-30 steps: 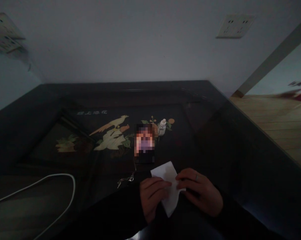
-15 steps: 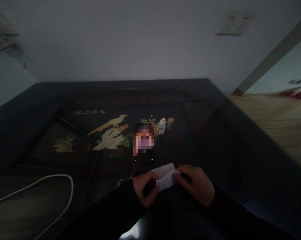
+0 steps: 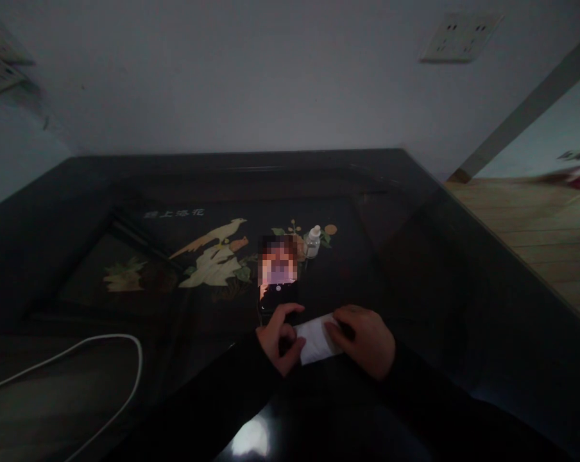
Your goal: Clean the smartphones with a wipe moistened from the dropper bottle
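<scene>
A small folded white sheet [image 3: 315, 339] lies flat on the dark tabletop between my hands. It looks soft, but whether it is paper or fabric I cannot tell. My left hand [image 3: 281, 340] is at its left end, thumb and curled fingers on the edge, with the index finger stretched out above. My right hand [image 3: 367, 340] pinches the right end, thumb on top. Just beyond my left hand lies a phone [image 3: 278, 296] with a lit screen, its picture pixelated. Right of the phone stands a small clear bottle [image 3: 312, 246] with a white cap.
The dark glossy table [image 3: 381, 269] carries a printed bird-and-flower pattern [image 3: 210, 266]. A white cable [image 3: 138, 359] curves across the left side. At the back, the table meets a wall with a socket plate [image 3: 460, 40]. Wooden floor [image 3: 525, 237] shows to the right.
The sheet's raised, bunched front edge now lies flatter. My left index finger has lifted away and stretched forward. My right hand has shifted slightly left. The phone screen's content has changed.
</scene>
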{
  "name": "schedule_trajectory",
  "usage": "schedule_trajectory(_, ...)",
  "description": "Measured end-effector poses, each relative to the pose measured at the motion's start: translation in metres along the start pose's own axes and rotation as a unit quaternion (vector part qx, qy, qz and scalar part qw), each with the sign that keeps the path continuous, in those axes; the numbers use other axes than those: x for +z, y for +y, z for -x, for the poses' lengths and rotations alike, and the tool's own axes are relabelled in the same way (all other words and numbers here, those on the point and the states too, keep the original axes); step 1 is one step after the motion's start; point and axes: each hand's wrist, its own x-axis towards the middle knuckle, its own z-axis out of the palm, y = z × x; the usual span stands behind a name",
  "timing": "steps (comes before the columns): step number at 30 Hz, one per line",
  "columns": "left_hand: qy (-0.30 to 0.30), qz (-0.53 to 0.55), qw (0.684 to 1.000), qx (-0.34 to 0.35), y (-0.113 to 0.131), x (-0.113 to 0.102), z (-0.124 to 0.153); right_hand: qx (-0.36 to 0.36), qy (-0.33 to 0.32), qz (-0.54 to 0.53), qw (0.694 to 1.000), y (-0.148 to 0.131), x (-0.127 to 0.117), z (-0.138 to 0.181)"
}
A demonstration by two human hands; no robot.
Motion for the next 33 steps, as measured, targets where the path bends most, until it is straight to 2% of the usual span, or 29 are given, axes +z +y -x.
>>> schedule_trajectory(5,-0.043,-0.071,0.996,-0.017,0.002,0.000,-0.005,0.013,-0.016,0.022,1.000,-0.004,0.000,0.001)
schedule_trajectory(10,-0.068,-0.087,0.992,-0.056,0.000,-0.005,-0.009,0.019,-0.025,0.032,0.999,-0.005,0.002,0.000)
schedule_trajectory(18,-0.051,-0.126,0.991,-0.020,-0.007,-0.001,-0.008,0.028,-0.034,0.053,0.998,-0.008,0.004,-0.002)
schedule_trajectory(20,-0.028,-0.155,0.987,0.017,-0.011,0.002,-0.007,0.027,-0.035,0.057,0.997,-0.009,0.003,-0.002)
schedule_trajectory(21,-0.006,-0.179,0.982,0.057,-0.013,0.003,-0.007,0.026,-0.034,0.059,0.997,-0.010,0.003,-0.001)
schedule_trajectory(24,0.072,-0.238,0.944,0.215,-0.018,0.005,-0.010,0.029,-0.030,0.064,0.997,-0.011,0.002,0.000)
schedule_trajectory(26,0.103,-0.250,0.923,0.275,-0.017,0.006,-0.012,0.035,-0.023,0.072,0.997,-0.012,0.003,0.001)
schedule_trajectory(29,0.114,-0.237,0.916,0.303,-0.014,0.008,-0.013,0.042,-0.014,0.084,0.995,-0.013,0.004,0.002)
schedule_trajectory(33,0.065,-0.218,0.877,0.423,-0.013,0.011,-0.011,0.049,-0.008,0.087,0.995,-0.013,0.003,0.003)
